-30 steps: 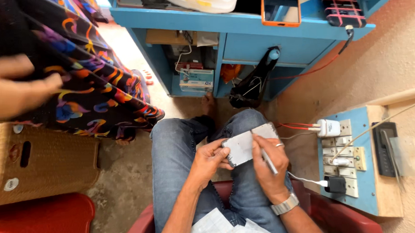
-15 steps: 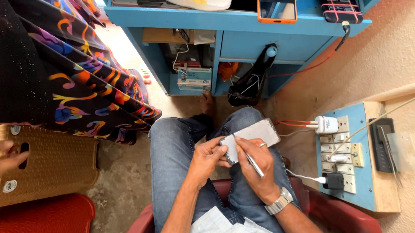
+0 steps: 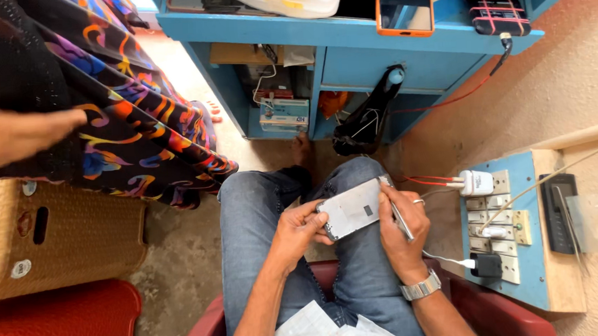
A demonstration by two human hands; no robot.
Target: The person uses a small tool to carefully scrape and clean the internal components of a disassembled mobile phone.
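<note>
Below a blue shelf unit (image 3: 346, 32), a grey phone (image 3: 351, 208) is held over the denim lap, its long axis slanting up toward the right. Its lower-left end is clasped by the left hand (image 3: 301, 230). Its right edge is steadied by the right hand (image 3: 403, 225), whose grip is closed on a thin metal tool (image 3: 398, 214), just right of the phone.

One camera sits on the person's head and looks steeply down, close over the lap. The left hand (image 3: 295, 233) and right hand (image 3: 403, 234) lie just below the middle. The blue desk (image 3: 346, 32) crosses the top edge, the switch board (image 3: 521, 235) lies by the right edge, and the red chair (image 3: 205, 333) borders the bottom.
</note>
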